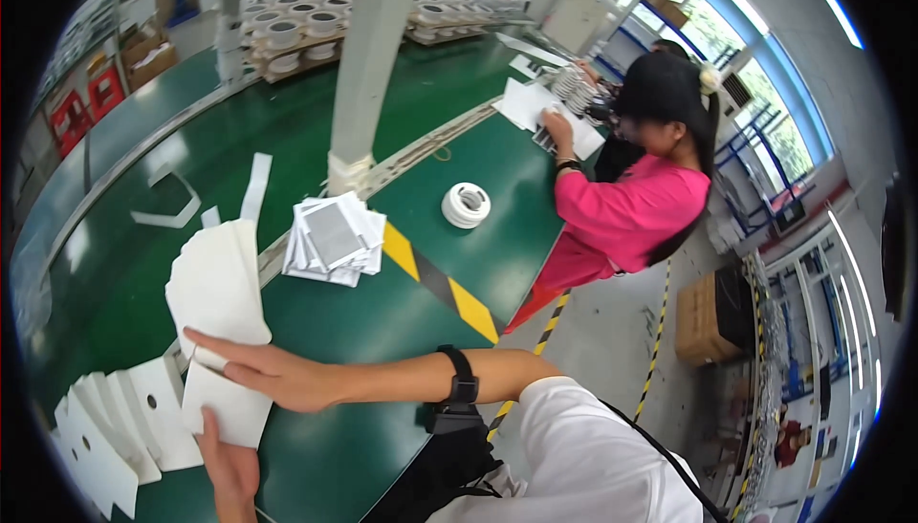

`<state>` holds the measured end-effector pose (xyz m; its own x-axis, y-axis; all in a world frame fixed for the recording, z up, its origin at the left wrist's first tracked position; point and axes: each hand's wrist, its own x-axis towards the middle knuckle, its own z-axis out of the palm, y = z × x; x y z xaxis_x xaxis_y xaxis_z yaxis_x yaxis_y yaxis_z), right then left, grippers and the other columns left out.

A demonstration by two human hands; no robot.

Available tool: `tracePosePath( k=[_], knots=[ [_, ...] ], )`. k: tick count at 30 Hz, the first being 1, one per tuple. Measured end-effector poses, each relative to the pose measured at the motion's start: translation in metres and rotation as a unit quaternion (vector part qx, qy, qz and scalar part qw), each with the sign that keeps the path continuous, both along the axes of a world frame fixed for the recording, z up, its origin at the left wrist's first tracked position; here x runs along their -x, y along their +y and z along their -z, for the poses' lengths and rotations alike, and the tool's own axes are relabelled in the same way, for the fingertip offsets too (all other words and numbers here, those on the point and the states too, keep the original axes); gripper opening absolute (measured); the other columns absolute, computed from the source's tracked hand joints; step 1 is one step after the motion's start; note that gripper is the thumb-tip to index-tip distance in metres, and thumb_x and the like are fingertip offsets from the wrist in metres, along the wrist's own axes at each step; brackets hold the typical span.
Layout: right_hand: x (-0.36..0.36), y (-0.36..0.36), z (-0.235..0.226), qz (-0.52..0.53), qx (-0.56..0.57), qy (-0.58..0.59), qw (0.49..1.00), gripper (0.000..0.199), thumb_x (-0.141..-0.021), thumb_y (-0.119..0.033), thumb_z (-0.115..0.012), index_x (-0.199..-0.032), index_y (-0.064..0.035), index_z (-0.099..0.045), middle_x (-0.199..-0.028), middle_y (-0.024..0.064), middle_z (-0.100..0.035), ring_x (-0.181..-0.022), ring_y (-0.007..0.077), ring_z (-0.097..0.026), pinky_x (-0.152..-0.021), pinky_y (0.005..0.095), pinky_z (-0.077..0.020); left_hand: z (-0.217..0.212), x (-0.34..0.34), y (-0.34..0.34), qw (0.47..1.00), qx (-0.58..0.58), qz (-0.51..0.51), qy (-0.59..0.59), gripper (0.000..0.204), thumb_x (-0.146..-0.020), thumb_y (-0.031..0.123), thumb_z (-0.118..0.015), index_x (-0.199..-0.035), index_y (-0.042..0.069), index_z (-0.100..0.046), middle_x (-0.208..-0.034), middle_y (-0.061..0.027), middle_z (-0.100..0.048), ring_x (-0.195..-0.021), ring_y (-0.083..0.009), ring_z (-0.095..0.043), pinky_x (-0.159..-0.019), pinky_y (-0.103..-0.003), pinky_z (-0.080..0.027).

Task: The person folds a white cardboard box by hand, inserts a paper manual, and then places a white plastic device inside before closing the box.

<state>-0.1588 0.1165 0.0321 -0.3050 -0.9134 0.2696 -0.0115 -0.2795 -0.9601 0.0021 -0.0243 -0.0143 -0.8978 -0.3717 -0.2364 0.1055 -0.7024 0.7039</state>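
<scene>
I hold a stack of white sheets [216,294] upright over the green table [382,332]. My right hand [273,375] reaches in from the right and lies across the middle of the stack, fingers stretched out, with a sheet edge showing between them. A black band is on that wrist. My left hand [229,466] comes up from the lower edge and grips the bottom of the stack. Just left of the hands, a fan of white sheets with small holes [110,427] lies on the table.
A pile of white and grey squares [335,236] and a white tape roll [466,205] lie further back. A white pillar [373,64] stands on the table. A person in a pink top [631,207] handles white sheets [535,107] at the right. A cardboard box [712,317] sits on the floor.
</scene>
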Motion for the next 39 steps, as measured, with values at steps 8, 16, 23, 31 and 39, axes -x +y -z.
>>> tracePosePath(
  k=[8,16,23,31,39],
  knots=[
    [0.001,0.006,0.012,0.013,-0.031,0.140,0.990,0.073,-0.105,-0.016,-0.044,-0.162,-0.0057,0.001,-0.162,0.0190,-0.026,-0.144,0.0335,-0.037,-0.118,0.0377,-0.0287,0.001,0.003,0.003,0.995,0.065,-0.007,-0.070,0.059,-0.107,0.034,-0.050,-0.153,0.001,-0.032,-0.150,-0.0112,-0.045,-0.138,-0.0242,-0.046,-0.116,-0.040,-0.036],
    [-0.005,0.010,-0.003,0.020,-0.100,0.186,0.977,0.084,-0.101,-0.019,-0.053,-0.159,-0.0034,0.005,-0.133,0.0297,-0.045,-0.097,0.0470,-0.059,-0.088,0.0500,-0.0477,0.002,0.005,0.002,0.986,0.108,-0.044,-0.122,0.053,-0.106,0.027,-0.053,-0.149,0.000,-0.037,-0.142,-0.0105,-0.052,-0.130,-0.0214,-0.052,-0.109,-0.036,-0.044],
    [0.010,0.005,0.007,0.065,-0.131,0.237,0.961,0.053,-0.099,-0.021,-0.059,-0.141,-0.0046,-0.031,-0.109,0.0232,-0.056,-0.082,0.0393,-0.061,-0.073,0.0471,-0.0473,-0.001,0.006,0.008,0.986,0.097,-0.018,-0.134,0.047,-0.106,0.022,-0.053,-0.146,0.000,-0.040,-0.140,-0.0116,-0.053,-0.127,-0.0208,-0.054,-0.109,-0.036,-0.044],
    [0.039,0.014,-0.014,0.348,-0.018,0.090,0.933,0.031,-0.095,-0.013,-0.067,-0.119,-0.0060,-0.048,-0.095,0.0101,-0.056,-0.083,0.0137,-0.062,-0.068,0.0293,-0.0474,-0.007,0.008,0.005,0.867,0.469,-0.167,0.015,0.062,-0.099,0.025,-0.063,-0.147,-0.004,-0.036,-0.145,-0.0195,-0.047,-0.131,-0.0301,-0.049,-0.110,-0.043,-0.042],
    [0.034,0.023,-0.021,0.221,-0.065,0.378,0.897,0.036,-0.090,-0.019,-0.072,-0.117,-0.0037,-0.053,-0.115,0.0122,-0.063,-0.103,0.0301,-0.064,-0.084,0.0373,-0.0535,-0.009,0.014,0.022,0.949,0.294,-0.063,-0.094,0.058,-0.094,0.008,-0.068,-0.144,-0.004,-0.040,-0.139,-0.0152,-0.053,-0.128,-0.0242,-0.053,-0.108,-0.038,-0.043]
  ],
)
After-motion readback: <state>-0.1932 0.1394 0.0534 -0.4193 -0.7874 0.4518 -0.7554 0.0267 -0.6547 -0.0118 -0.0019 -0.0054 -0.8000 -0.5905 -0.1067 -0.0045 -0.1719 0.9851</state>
